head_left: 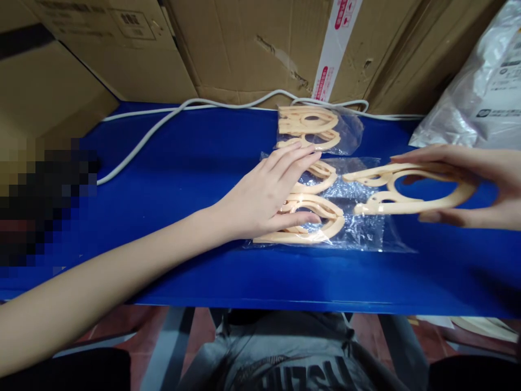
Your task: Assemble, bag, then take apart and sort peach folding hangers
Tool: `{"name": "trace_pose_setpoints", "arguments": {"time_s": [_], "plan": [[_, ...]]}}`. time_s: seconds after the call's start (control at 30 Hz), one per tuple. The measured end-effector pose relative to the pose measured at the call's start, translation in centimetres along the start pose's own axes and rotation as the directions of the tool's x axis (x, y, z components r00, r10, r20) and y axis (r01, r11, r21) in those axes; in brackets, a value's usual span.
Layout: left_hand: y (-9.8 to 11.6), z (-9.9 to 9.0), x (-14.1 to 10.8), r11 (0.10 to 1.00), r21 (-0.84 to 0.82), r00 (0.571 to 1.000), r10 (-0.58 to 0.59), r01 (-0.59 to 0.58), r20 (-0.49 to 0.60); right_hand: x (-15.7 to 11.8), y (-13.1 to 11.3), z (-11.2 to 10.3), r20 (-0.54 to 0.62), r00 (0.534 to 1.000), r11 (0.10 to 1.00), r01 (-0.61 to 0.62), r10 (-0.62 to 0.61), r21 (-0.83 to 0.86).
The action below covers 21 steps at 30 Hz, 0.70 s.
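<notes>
Tabletop (195, 271), single and blue, runs across the view, with at least two cardboard boxes (252, 49) behind it. One white plastic bag (484, 87) stands at the right. One far clear bag (350, 129) shows two pale loops; nearer clear wrapping (360, 231) shows two more, overlap hiding how many bags there are. Of two hands, the left hand (268, 193) rests on this wrapping, fingers extended, thumb apart; the right hand (497, 182) pinches one looped piece (407, 206) between thumb and fingers. That piece juts leftward from the right palm, ends toward the left hand.
</notes>
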<state>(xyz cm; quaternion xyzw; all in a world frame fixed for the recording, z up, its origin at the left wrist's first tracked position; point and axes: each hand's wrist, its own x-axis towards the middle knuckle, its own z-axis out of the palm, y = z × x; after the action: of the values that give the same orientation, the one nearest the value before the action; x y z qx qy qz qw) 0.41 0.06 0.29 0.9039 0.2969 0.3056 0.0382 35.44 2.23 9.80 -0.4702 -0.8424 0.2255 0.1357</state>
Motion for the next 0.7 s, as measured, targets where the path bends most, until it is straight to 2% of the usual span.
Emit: {"name": "trace_pose_setpoints", "arguments": {"time_s": [0.1, 0.23, 0.33, 0.53, 0.7], "plan": [[0.1, -0.1, 0.0, 1.0, 0.012, 1.0, -0.005, 0.005, 0.022, 0.9, -0.9, 1.8, 0.171, 0.978, 0.992, 0.113, -0.12, 0.049], [0.2, -0.3, 0.1, 0.999, 0.018, 0.997, -0.032, 0.031, 0.064, 2.0, -1.9, 4.7, 0.164, 0.959, 0.971, 0.24, -0.232, -0.026], [0.4, -0.4, 0.1, 0.998, 0.023, 0.994, -0.053, 0.051, 0.097, 2.3, -2.1, 5.9, 0.14, 0.947, 0.945, 0.306, -0.289, -0.116], [0.5, -0.6, 0.1, 0.997, 0.005, 0.989, -0.071, 0.071, 0.128, 2.3, -1.7, 6.1, 0.146, 0.924, 0.919, 0.372, -0.353, -0.13], [0.5, -0.8, 0.2, 0.995, -0.023, 0.983, -0.088, 0.092, 0.162, 2.1, -1.4, 5.7, 0.155, 0.933, 0.927, 0.346, -0.325, -0.143]]}}
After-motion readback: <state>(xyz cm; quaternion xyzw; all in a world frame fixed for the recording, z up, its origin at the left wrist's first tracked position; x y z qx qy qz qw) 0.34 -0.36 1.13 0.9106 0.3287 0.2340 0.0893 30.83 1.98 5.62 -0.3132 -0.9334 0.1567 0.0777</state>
